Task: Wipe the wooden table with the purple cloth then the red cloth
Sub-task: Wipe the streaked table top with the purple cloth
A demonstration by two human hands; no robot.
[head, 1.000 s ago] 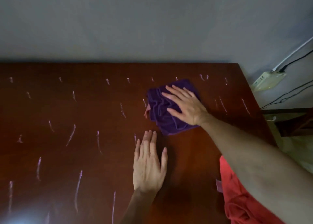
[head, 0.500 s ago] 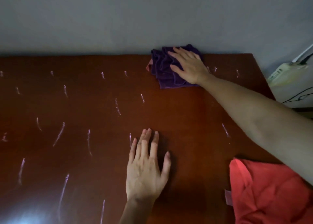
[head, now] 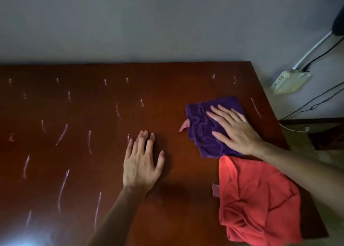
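pulled back from the far edge, the purple cloth (head: 208, 132) lies beside the red cloth (head: 258, 201) under the flat, spread right hand (head: 236, 132), so purple wiping continues while streaks (head: 62, 190) cover the table (head: 93, 115) left of it.

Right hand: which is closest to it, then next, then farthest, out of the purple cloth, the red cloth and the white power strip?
1. Purple cloth: under the right hand.
2. Red cloth: table's near right corner.
3. White power strip: off the table, right.
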